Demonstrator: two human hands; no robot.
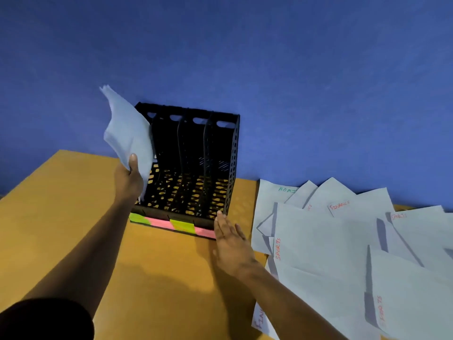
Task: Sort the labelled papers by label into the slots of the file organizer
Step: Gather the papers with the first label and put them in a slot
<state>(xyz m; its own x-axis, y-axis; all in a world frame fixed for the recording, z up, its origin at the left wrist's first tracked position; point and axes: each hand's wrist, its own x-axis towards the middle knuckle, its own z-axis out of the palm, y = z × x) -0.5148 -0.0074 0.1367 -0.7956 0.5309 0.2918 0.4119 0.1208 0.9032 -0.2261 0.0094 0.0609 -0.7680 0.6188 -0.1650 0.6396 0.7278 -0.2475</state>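
A black mesh file organizer [221,165] with several upright slots stands on the wooden table against the blue wall. Green and pink sticky labels [182,226] line its front edge. My left hand [128,176] grips a white sheet of paper [127,133] by its lower edge, with the sheet standing tilted in the leftmost slot. My right hand [231,244] lies flat and open on the table, fingertips touching the organizer's front right corner. A loose spread of white labelled papers [343,241] lies to the right, with SPORTS, FINANCE and ADMIN written on them.
The wooden table [159,290] reaches its left edge near the wall at the upper left. The blue wall [294,82] rises directly behind the organizer. The paper pile covers the table's right side down to the front edge.
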